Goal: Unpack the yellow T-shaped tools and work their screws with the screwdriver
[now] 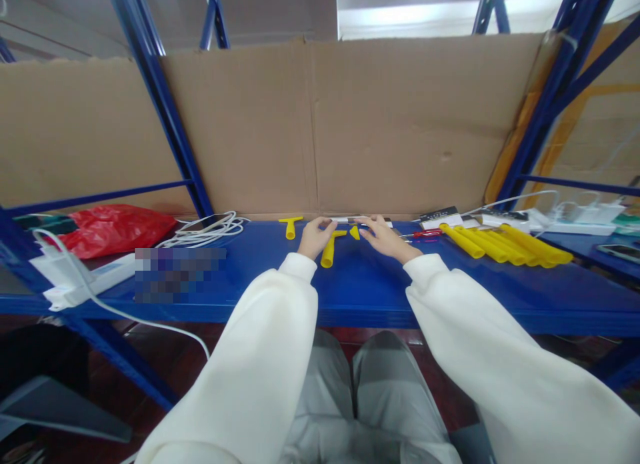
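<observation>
My left hand (316,237) is over the blue shelf top, its fingers loosely curved and nothing clearly held in them. Just beside its thumb lies a yellow T-shaped piece (328,253), its hollow round end towards me. My right hand (384,238) is a little to the right, thumb and fingers apart. Between the two hands sits a small yellow wedge-like piece (355,233). Behind the fingertips lies a thin whitish item (341,220), partly hidden and too small to name. A second yellow T-shaped piece (291,228) stands left of my left hand.
Several yellow tubes (505,245) lie at the right, near a red-handled tool (426,234) and small black-and-white boxes (441,217). A red plastic bag (120,229), coiled white cable (213,231) and white power strip (95,281) are at the left. Cardboard (400,124) walls the back.
</observation>
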`<action>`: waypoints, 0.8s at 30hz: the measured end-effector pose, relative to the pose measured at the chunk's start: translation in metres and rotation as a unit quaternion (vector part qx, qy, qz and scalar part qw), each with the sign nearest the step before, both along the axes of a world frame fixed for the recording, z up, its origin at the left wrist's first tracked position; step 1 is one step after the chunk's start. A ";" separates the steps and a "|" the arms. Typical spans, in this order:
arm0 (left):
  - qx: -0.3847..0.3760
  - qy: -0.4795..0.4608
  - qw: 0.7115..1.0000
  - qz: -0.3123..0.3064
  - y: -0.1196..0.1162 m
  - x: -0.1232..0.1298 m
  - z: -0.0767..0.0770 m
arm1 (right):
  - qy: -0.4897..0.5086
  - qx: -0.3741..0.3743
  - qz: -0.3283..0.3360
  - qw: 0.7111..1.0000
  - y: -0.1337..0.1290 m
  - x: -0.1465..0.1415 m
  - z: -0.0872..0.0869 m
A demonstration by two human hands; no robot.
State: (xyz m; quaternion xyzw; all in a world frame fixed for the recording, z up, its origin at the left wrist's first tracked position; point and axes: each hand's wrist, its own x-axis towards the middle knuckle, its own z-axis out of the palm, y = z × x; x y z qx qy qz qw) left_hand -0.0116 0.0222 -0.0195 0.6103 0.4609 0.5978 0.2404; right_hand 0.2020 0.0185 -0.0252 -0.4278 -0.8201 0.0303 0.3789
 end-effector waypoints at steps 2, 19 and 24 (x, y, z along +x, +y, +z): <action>-0.031 -0.010 0.999 0.018 -0.001 -0.001 0.003 | 0.068 -0.030 0.029 0.997 0.001 -0.003 0.000; -0.145 -0.179 0.971 -0.064 -0.023 0.000 0.022 | 0.366 -0.161 0.079 0.913 0.005 -0.005 0.000; -0.128 -0.080 0.988 -0.017 -0.014 -0.001 0.015 | 0.352 -0.159 0.022 0.922 0.004 -0.005 0.000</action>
